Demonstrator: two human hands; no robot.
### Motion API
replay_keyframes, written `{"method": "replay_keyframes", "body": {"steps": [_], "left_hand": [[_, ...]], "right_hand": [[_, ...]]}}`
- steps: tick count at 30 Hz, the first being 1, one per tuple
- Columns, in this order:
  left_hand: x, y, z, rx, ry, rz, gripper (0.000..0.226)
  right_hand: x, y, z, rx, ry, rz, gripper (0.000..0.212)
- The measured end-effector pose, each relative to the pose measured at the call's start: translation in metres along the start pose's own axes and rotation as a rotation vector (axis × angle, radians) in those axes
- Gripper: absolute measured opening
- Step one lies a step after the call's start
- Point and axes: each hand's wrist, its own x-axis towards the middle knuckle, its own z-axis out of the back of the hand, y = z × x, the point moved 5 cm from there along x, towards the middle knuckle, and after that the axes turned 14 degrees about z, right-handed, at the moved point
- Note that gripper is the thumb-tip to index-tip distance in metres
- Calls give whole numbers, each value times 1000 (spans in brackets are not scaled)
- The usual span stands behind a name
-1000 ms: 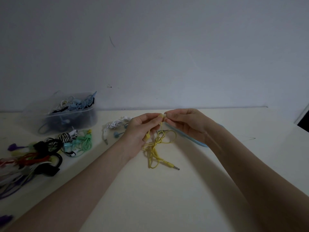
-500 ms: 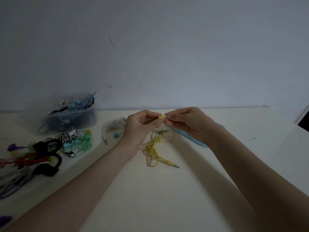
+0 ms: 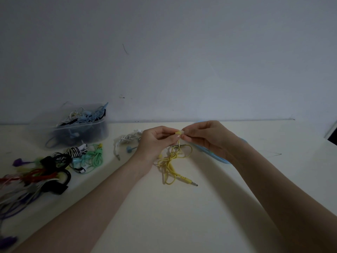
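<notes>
Pinched between both hands — left hand, right hand — I note the yellow earphones, cable trailing onto the cream table, dim grey wall behind.

Your left hand has risen a little off the yellow earphone cable, so more of the tangle shows under it than one second ago. The fingertips of your left hand and of your right hand have parted slightly. The yellow earbud that both pinch was almost hidden before and is now plain to see, and the thin cord under it hangs straighter.
</notes>
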Motion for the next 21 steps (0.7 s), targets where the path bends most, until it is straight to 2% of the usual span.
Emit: {"method": "replay_keyframes", "body": {"steps": [5, 11, 15, 21], "left_hand": [[-2, -5, -1, 78, -14, -86, 12], [-4, -11, -5, 86, 5, -135, 17], [-3, -8, -4, -17, 26, -67, 14], [1, 2, -1, -101, 61, 59, 9]], "right_hand": [[2, -1, 1, -63, 11, 18, 9], [1, -2, 3, 17, 11, -51, 11], [2, -2, 2, 55, -12, -54, 12], [-1, 2, -2, 14, 39, -27, 12]]}}
